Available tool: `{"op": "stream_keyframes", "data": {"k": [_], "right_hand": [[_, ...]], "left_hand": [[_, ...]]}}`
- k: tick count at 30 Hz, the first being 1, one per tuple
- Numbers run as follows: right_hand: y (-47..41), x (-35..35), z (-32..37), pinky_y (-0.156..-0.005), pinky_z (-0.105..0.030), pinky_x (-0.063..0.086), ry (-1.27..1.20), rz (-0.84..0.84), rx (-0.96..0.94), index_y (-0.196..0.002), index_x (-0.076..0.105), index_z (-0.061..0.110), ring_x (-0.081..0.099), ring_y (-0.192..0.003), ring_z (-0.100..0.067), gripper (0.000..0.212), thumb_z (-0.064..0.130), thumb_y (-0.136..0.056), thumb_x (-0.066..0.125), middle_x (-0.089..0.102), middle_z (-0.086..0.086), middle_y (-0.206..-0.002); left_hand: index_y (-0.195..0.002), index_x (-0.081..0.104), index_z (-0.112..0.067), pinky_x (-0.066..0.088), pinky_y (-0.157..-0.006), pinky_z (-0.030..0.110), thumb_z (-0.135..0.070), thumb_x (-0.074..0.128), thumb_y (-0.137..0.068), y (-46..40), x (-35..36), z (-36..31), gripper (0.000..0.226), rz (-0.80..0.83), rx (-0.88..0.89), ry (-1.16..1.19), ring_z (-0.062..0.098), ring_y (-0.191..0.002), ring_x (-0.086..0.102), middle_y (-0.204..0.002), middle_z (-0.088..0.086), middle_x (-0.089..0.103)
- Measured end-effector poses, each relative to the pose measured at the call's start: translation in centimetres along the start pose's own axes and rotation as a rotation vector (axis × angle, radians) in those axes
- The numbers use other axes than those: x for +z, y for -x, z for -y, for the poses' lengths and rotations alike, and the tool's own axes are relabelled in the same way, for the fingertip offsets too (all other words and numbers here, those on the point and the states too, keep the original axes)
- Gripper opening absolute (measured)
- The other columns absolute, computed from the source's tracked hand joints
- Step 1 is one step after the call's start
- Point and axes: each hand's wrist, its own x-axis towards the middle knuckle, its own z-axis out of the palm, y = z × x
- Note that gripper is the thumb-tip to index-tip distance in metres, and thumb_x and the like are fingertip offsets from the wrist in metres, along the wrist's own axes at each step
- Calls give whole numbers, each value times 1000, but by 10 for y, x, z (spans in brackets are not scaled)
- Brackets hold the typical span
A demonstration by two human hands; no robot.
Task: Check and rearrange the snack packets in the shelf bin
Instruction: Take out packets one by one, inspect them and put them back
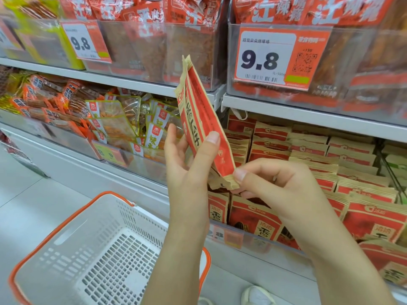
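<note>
Both hands are up in front of the shelving, sharing a small stack of red-and-tan snack packets (203,119) held edge-on and tilted, top corner leaning left toward the upper shelf. The left hand (189,164) has the stack from behind: thumb pressed flat on the red face of the front packet, the other fingers fairly straight and spread behind the pile, so it is a light pinch rather than a fist. The right hand (271,183) comes in from the right and nips the crimped tan bottom corner between thumb and forefinger, with the remaining fingers curled underneath.

The packets are lifted clear of the shelf bin (259,238), hanging just above its left end. That bin, with a clear plastic front, is packed with matching red-and-tan packets (312,150) standing in rows that run back to the rear of the shelf; the front row stands upright against the clear wall.

To the left, a neighbouring bin holds green-edged clear pouches (123,119) and, further left, orange-wrapped sticks (50,97) in a loose heap. On the shelf above, a clear bin of red bags carries a price tag reading 9.8 (279,56), and a second 9.8 tag (84,41) sits further left.

Down below, a white shopping basket with an orange rim (72,216) sits under the left forearm, and a white shoe (256,294) peeks in at the bottom edge.
</note>
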Motion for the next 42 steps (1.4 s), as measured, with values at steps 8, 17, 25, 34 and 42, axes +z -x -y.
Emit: {"op": "stream_keyframes", "data": {"k": [8,17,25,34,42], "right_hand": [[-1,-2,-1,-70,-2,46,-43,-216,-26,-102,69,33,62,-93,11,34,43,-69,63,70,21,-100],[-1,-27,-4,-61,-12,51,-211,-298,97,-98,72,21,71,-77,-6,22,25,-77,65,76,5,-87],[15,-49,2,-64,-16,51,-49,-325,-24,-90,73,26,69,-78,-7,27,36,-66,80,75,5,-87],[49,-112,8,-68,-24,57,243,-307,2,-93,69,37,71,-73,-10,40,55,-59,81,74,9,-89],[50,-128,-8,-74,-36,58,417,-188,165,-90,66,38,70,-70,-4,38,54,-56,72,70,18,-90]], "left_hand": [[-118,70,-11,46,-102,39,-32,55,-90,0,-7,-8,38,293,-248,430,26,-111,58,-115,11,66],[-126,67,-9,57,-87,33,-26,50,-95,3,-4,-5,39,490,-381,212,23,-113,65,-126,14,67],[-121,67,-3,56,-74,17,-28,44,-100,-2,32,0,40,392,-219,-107,9,-80,74,-81,7,77],[-101,72,-31,56,-76,22,-26,71,-80,23,49,13,22,616,2,-377,12,-97,70,-103,-6,75],[-105,68,-30,56,-78,22,-36,70,-78,24,54,22,28,674,-29,-668,3,-94,70,-100,-15,75]]}}
